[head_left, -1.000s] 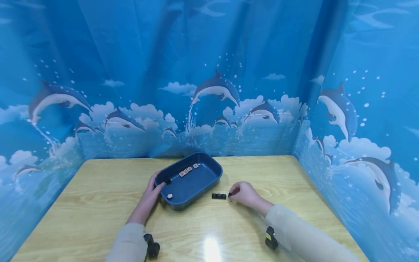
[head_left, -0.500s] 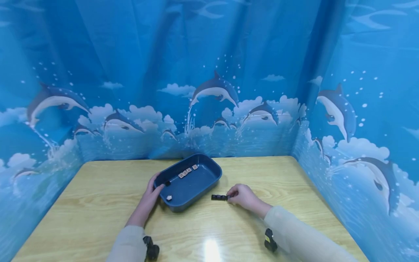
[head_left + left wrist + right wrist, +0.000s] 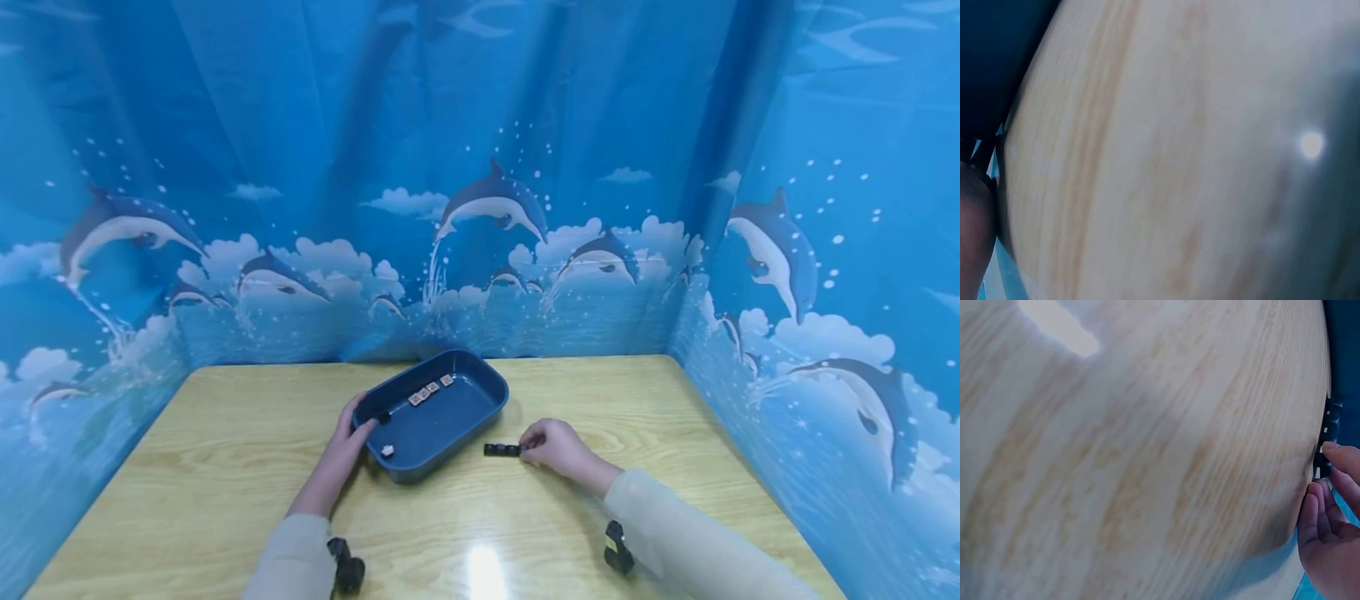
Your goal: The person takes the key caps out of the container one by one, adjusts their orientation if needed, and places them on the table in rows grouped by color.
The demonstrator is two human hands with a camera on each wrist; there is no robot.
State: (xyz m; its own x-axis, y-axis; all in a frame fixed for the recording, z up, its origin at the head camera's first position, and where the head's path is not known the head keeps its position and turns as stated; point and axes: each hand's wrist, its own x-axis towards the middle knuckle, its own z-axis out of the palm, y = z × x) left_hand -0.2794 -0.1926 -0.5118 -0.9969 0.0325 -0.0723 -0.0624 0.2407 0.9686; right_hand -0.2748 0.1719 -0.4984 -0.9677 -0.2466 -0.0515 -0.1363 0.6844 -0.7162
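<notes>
My left hand [image 3: 352,429] grips the left rim of a dark blue rectangular tray [image 3: 435,461], thumb over the edge and fingers outside. With thumb and fingertips, my right hand [image 3: 557,447] pinches a small black keycap-like block [image 3: 1322,464] at the right end of a short row of similar black blocks [image 3: 500,450]. That row lies on the table just right of the tray's near corner. In the right wrist view the pinched block lines up with the others. The head view shows it mostly covered by my fingers.
Inside the tray, several small pale square tiles [image 3: 424,393] with dark marks lie along the far side. A black piece [image 3: 384,417] sits near my left thumb, and a whitish piece [image 3: 387,451] near the front. A dolphin-print curtain [image 3: 480,275] borders the wooden table [image 3: 420,542].
My right hand has moved slightly left, bringing its black block from a small gap away up to the row's right end. The left hand and tray stay put.
</notes>
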